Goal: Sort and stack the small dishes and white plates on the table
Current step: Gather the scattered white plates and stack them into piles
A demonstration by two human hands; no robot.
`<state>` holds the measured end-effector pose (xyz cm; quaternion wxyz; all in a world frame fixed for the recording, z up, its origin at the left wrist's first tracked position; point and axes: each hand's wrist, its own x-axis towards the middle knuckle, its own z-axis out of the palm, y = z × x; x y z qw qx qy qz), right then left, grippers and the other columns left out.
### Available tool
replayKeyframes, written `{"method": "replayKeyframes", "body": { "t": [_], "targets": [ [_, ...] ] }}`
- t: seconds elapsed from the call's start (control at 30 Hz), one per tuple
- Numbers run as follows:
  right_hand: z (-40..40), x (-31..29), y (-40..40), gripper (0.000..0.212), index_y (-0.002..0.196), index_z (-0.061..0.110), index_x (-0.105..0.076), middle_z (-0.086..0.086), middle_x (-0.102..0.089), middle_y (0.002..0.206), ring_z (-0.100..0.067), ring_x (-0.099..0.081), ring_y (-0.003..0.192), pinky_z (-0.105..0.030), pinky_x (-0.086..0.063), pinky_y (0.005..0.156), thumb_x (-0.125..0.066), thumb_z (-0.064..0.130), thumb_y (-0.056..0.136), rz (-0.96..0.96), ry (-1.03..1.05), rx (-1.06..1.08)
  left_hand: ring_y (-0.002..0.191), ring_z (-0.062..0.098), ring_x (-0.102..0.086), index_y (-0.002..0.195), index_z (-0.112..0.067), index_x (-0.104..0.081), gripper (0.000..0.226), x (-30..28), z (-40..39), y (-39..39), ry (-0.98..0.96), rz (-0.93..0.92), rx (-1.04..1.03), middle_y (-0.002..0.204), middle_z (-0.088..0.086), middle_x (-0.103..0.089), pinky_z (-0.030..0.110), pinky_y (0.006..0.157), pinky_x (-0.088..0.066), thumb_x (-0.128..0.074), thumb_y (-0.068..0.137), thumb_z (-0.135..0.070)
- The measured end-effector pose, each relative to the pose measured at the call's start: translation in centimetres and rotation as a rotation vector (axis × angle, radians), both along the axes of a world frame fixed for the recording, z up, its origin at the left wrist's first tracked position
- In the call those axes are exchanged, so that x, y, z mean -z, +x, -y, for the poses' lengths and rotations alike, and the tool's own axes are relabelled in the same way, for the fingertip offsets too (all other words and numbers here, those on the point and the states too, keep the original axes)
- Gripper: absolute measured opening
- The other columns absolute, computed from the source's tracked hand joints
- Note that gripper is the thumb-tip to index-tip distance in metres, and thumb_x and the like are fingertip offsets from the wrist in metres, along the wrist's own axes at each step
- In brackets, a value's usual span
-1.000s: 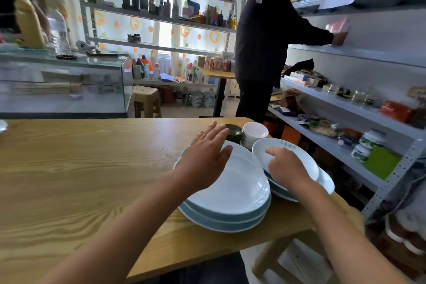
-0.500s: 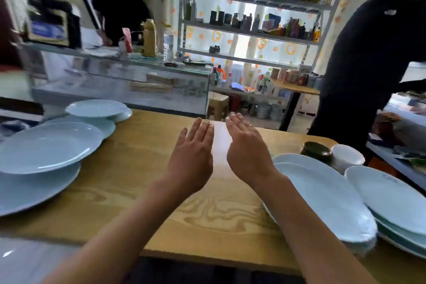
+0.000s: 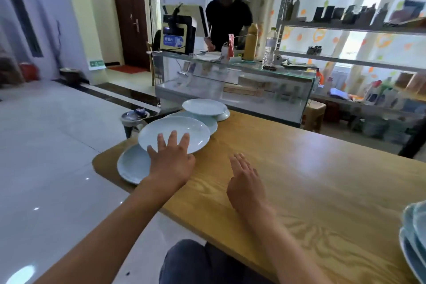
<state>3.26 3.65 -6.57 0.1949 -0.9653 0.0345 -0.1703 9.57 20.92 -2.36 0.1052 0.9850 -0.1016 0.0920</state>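
Left hand (image 3: 171, 163) flat with spread fingers on a white plate (image 3: 174, 134), right hand (image 3: 245, 182) relaxed, empty, just beside it above the worktop (image 3: 322, 168)

Both forearms are bare to the lower edge of the frame, with no sleeve, watch or ring showing on the left hand (image 3: 171, 163) or right hand (image 3: 245, 182). At bottom centre, dark grey-blue trousers (image 3: 198, 263), possibly denim, cover the lap.
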Motion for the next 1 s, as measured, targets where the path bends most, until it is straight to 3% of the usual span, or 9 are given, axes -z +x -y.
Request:
{"method": "replayKeyframes", "body": {
  "t": [0.13, 0.27, 0.4, 0.47, 0.57, 0.67, 0.77, 1.0],
  "targets": [
    [0.5, 1.8, 0.2, 0.063, 0.15, 0.013, -0.025, -0.004, -0.022, 0.159, -0.015, -0.011, 0.148, -0.028, -0.01, 0.117, -0.036, 0.002, 0.09, -0.033, 0.0, 0.105, 0.147, 0.031, -0.006, 0.15, -0.03, -0.019, 0.066, 1.5, -1.1, 2.1, -0.02, 0.023, -0.023, 0.16, 0.004, -0.014, 0.06, 0.112, -0.021, -0.043, 0.093, -0.054],
    [0.5, 1.8, 0.2, 0.065, 0.149, 0.013, -0.027, -0.003, -0.024, 0.158, -0.015, -0.011, 0.148, -0.029, -0.011, 0.117, -0.037, -0.001, 0.086, -0.06, 0.049, 0.106, 0.142, 0.031, -0.023, 0.147, -0.024, -0.032, 0.066, 2.8, -1.6, 3.5, -0.047, 0.006, -0.029, 0.153, 0.007, -0.031, 0.055, 0.106, -0.035, -0.053, 0.09, -0.05],
    [0.6, 2.2, 0.3, 0.058, 0.149, 0.014, -0.03, -0.002, -0.026, 0.157, -0.014, -0.014, 0.147, -0.029, -0.012, 0.117, -0.036, 0.004, 0.092, -0.055, 0.103, 0.145, 0.111, 0.035, -0.056, 0.115, -0.011, -0.069, 0.032, 4.0, -1.7, 3.8, -0.163, 0.173, -0.026, 0.11, 0.014, -0.067, 0.047, 0.087, -0.05, -0.063, 0.087, -0.028],
    [0.9, 2.2, 0.4, 0.055, 0.148, 0.015, -0.031, -0.002, -0.027, 0.157, -0.013, -0.015, 0.147, -0.029, -0.013, 0.117, -0.036, 0.007, 0.094, -0.062, 0.132, 0.155, 0.094, 0.035, -0.062, 0.099, -0.007, -0.074, 0.021, 4.2, -1.5, 3.6, -0.212, 0.216, -0.037, 0.093, 0.015, -0.071, 0.041, 0.079, -0.052, -0.063, 0.087, -0.021],
    [0.8, 2.2, 0.3, 0.054, 0.147, 0.015, -0.032, -0.002, -0.028, 0.156, -0.013, -0.015, 0.147, -0.029, -0.013, 0.117, -0.036, 0.008, 0.094, -0.068, 0.147, 0.152, 0.085, 0.035, -0.065, 0.09, -0.005, -0.075, 0.014, 4.6, -1.6, 3.8, -0.239, 0.268, -0.001, 0.085, 0.016, -0.071, 0.04, 0.073, -0.053, -0.066, 0.085, -0.014],
    [0.7, 2.0, 0.3, 0.055, 0.147, 0.014, -0.032, -0.002, -0.026, 0.157, -0.013, -0.012, 0.147, -0.029, -0.011, 0.118, -0.036, 0.007, 0.093, -0.067, 0.141, 0.137, 0.094, 0.038, -0.065, 0.089, -0.002, -0.075, 0.01, 4.7, -1.9, 4.0, -0.316, 0.361, 0.049, 0.089, 0.021, -0.069, 0.043, 0.077, -0.054, -0.073, 0.081, -0.008],
    [0.9, 1.9, 0.2, 0.057, 0.147, 0.013, -0.033, -0.003, -0.023, 0.158, -0.014, -0.01, 0.148, -0.029, -0.009, 0.118, -0.04, 0.007, 0.09, -0.027, 0.122, 0.12, 0.104, 0.033, -0.064, 0.093, -0.002, -0.073, 0.013, 3.8, -2.0, 3.4, -0.421, 0.479, 0.116, 0.094, 0.016, -0.071, 0.038, 0.085, -0.051, -0.074, 0.08, -0.005],
    [0.5, -1.2, -1.0, 0.057, 0.14, 0.012, -0.041, -0.007, -0.039, 0.15, -0.02, -0.029, 0.142, -0.033, -0.026, 0.115, -0.054, 0.003, 0.085, 0.395, 0.17, 0.073, 0.106, 0.022, -0.062, 0.101, -0.005, -0.07, 0.023, 0.4, 0.7, -0.1, -0.513, 0.625, 0.292, 0.102, 0.011, -0.07, 0.025, 0.094, -0.044, -0.076, 0.078, -0.004]
  ]
}}
